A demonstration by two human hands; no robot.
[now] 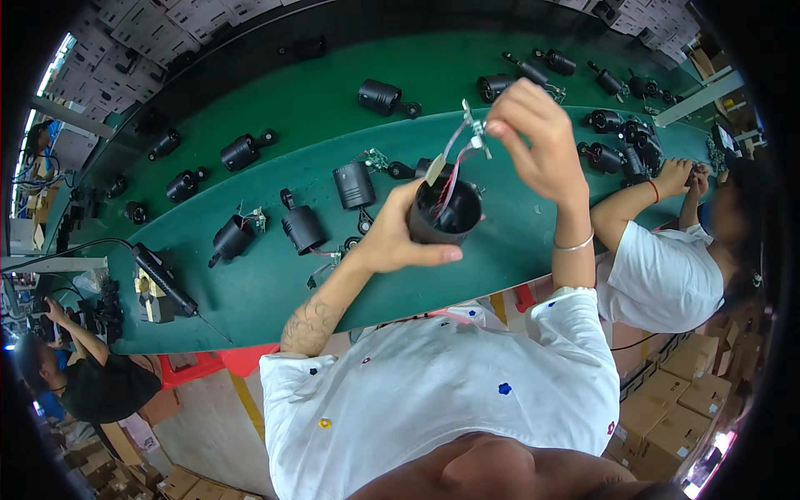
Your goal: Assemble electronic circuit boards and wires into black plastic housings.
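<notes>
One black cylindrical housing [435,230] fills the curled left hand [397,237]; above that, the right hand [540,138] pinches a wired circuit board [477,130].

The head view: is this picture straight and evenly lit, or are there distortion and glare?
In the head view, the long green tabletop bows in a strong curve, and the corners are black; there too, white glare burns out the upper left rim, and pinkish-white glare the lower right, near brown cardboard boxes; also there, the hollow black cylinder in the left hand looks dark inside.
</notes>
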